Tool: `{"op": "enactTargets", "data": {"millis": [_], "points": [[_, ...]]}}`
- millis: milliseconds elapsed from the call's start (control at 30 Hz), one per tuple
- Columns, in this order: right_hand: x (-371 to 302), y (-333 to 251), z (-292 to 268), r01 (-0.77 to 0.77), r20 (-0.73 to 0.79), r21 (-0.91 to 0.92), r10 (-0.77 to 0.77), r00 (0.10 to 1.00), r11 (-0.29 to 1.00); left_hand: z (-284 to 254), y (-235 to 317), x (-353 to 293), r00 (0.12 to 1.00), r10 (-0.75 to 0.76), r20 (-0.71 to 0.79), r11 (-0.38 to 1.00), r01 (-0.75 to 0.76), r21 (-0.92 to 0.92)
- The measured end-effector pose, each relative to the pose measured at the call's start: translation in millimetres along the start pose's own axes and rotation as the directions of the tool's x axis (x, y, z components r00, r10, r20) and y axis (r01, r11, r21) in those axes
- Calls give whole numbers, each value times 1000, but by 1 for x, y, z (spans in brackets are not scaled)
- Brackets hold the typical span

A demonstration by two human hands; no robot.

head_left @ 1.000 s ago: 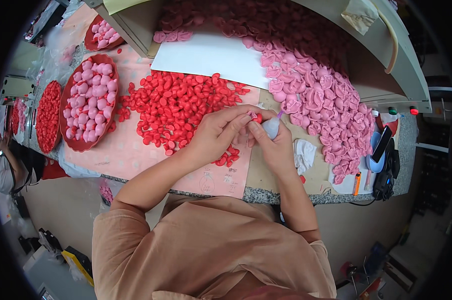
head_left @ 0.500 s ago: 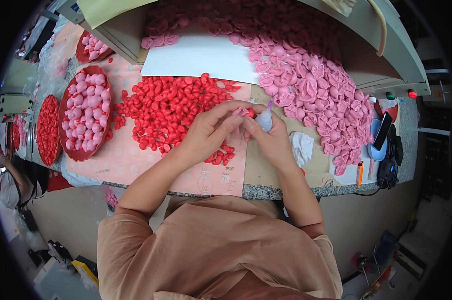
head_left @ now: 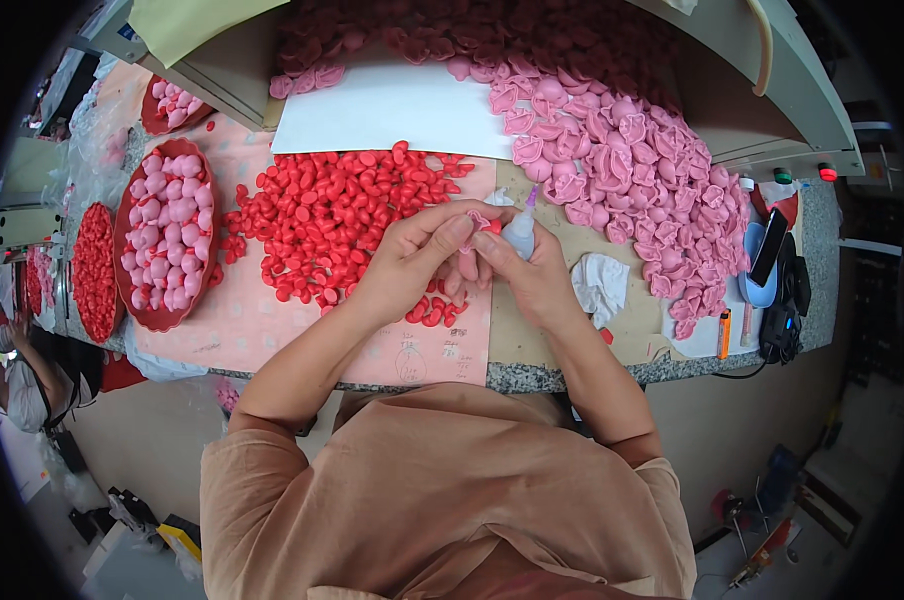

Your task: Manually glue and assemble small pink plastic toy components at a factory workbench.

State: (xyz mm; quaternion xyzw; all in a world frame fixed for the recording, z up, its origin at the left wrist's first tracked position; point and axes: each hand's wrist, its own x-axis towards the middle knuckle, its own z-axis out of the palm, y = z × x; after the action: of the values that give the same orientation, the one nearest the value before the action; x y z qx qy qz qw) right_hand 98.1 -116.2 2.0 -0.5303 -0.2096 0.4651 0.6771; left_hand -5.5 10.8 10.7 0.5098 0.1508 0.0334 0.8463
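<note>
My left hand pinches a small pink ruffled plastic piece between thumb and fingers. Close against it, my right hand is closed round a small translucent squeeze bottle with a purple needle tip pointing up and away. A bit of a red bean-shaped piece shows between the two hands; the right thumb and fingertips seem to hold it along with the bottle. The fingers overlap, so whether the red piece touches the pink one is hard to see. To the left lies a heap of red pieces.
Pink ruffled pieces are heaped at the back right, by a white sheet. A scalloped red tray of pink and red assembled pieces stands left. A crumpled tissue, orange marker and blue dish lie right.
My left fingers have shifted on the pink piece, curling beneath it and turning it. The bottle stays in my right hand, its tip slightly more to the left. The whole view has shifted a little.
</note>
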Motion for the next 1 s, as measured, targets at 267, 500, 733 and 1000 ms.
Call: {"op": "enactTargets", "data": {"millis": [267, 500, 733, 1000], "points": [[-2, -7, -5, -37, 8, -21, 37, 999, 999, 3, 0, 3, 997, 79, -15, 978, -75, 196], [1, -3, -4, -49, 19, -50, 50, 999, 998, -2, -3, 2, 1000, -4, 8, 1000, 4, -6], [0, -5, 2, -59, -10, 2, 59, 998, 998, -2, 3, 1, 1000, -17, 25, 996, 19, -87], [0, -3, -4, -208, 43, 357, 207, 977, 911, -8, 3, 0, 926, 378, -4, 817, -331, 472]]}}
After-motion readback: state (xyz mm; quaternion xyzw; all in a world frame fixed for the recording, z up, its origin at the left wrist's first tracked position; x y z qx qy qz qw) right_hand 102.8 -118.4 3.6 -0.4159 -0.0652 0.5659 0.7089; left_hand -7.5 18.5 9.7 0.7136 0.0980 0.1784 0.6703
